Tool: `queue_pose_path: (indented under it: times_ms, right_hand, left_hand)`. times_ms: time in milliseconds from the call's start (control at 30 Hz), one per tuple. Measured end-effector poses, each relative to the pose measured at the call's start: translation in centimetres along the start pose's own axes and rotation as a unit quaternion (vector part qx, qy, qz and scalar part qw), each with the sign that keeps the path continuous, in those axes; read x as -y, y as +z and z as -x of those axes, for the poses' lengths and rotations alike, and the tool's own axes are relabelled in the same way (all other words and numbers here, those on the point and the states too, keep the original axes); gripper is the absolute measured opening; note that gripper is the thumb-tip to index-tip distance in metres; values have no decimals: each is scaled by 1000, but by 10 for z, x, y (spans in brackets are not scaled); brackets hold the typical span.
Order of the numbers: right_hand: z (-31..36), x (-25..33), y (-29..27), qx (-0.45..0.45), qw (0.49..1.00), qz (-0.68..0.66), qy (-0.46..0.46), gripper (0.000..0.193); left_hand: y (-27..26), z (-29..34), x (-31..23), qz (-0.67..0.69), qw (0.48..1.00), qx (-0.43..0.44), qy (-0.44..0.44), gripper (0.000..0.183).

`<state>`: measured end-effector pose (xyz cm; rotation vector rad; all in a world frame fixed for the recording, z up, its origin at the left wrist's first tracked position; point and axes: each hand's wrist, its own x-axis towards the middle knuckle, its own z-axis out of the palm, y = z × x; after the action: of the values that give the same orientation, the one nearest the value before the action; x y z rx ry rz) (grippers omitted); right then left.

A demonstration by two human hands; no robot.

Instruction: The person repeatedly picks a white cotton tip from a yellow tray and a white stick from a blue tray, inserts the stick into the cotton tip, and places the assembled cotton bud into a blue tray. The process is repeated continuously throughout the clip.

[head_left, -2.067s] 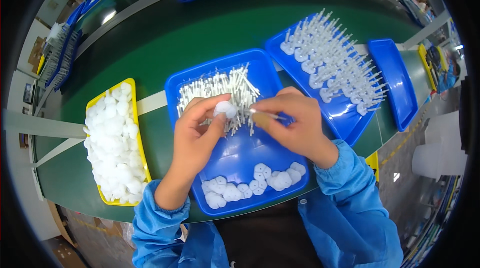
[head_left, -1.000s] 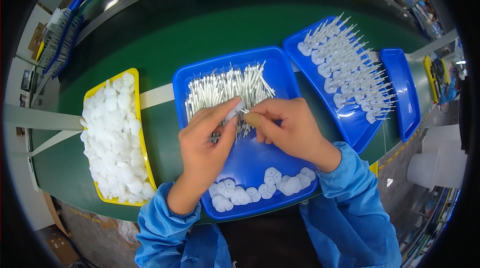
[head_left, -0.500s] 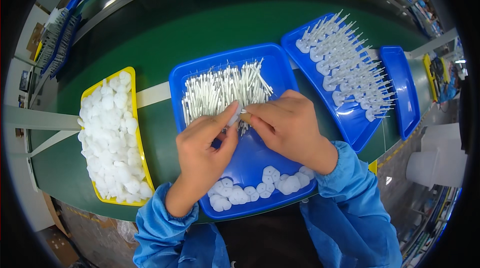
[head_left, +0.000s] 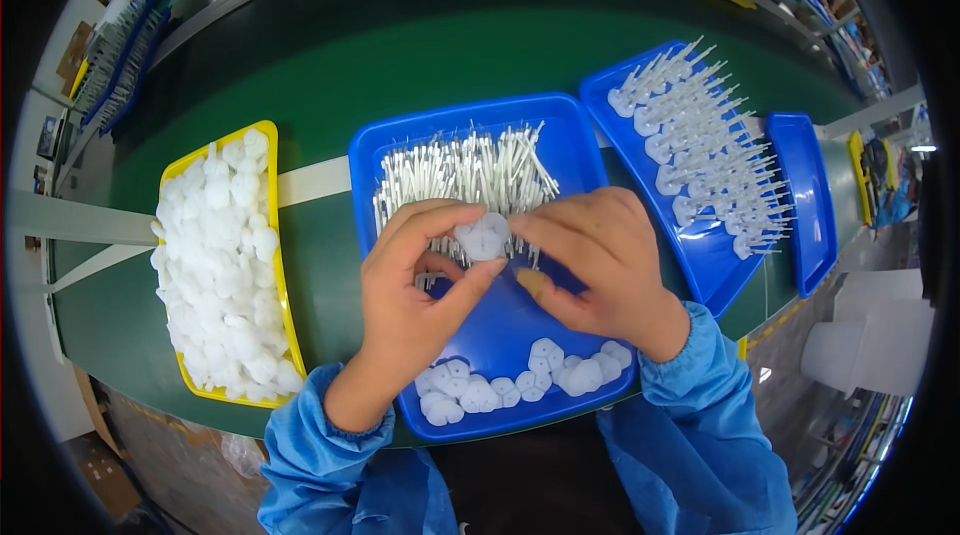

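Between the thumb and fingers of my left hand point(head_left: 420, 265) is a translucent white petal-shaped disc point(head_left: 483, 237), its broad face showing. Just to its right, my right hand point(head_left: 605, 260) has thumb and index finger spread apart, with a yellowish covering on the thumb tip. The index fingertip lies close to the disc's edge; whether it touches cannot be made out. Both hands are over a blue tray point(head_left: 500, 310). Its far part holds a dense bunch of thin white sticks point(head_left: 460, 170), and more petal discs point(head_left: 480, 393) lie along its near edge.
At the left, a yellow tray point(head_left: 285, 305) is heaped with white petal pieces point(head_left: 220, 265). To the right, a blue tray point(head_left: 705, 280) holds rows of discs with upright sticks point(head_left: 705, 160). Beyond it lies another blue tray point(head_left: 805, 205). A green table point(head_left: 310, 85) carries them.
My right thumb and fingers have parted and drawn back slightly from the disc. In my left hand, the disc now shows its broad face. The whole view has shifted slightly.
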<state>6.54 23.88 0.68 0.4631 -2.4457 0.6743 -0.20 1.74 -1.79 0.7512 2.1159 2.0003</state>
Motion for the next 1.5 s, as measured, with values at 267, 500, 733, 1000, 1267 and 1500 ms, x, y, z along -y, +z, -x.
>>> queue_pose_path:
  times_ms: [267,500,733,1000,1267,1500]
  right_hand:
    - [2,-1,1,13,1000,-5,-5,52]
    - [1,-2,-1,13,999,-13,-32,54]
    - [-1,-1,-1,20,999,-28,9,53]
    - [14,-3,-18,46,998,-40,-14,42]
    - [-14,-40,19,27,981,174,76,22]
    - [-10,-28,6,16,968,-153,198,36]
  left_hand:
    - [-1,1,-2,18,1000,24,8,53]
    - [-1,0,-2,11,999,42,20,57]
    - [0,1,-3,3,998,63,29,60]
    - [-3,0,-6,-14,996,81,23,56]
    - [-7,0,3,74,997,8,-37,35]
    - [-2,-3,2,63,995,-8,-82,36]
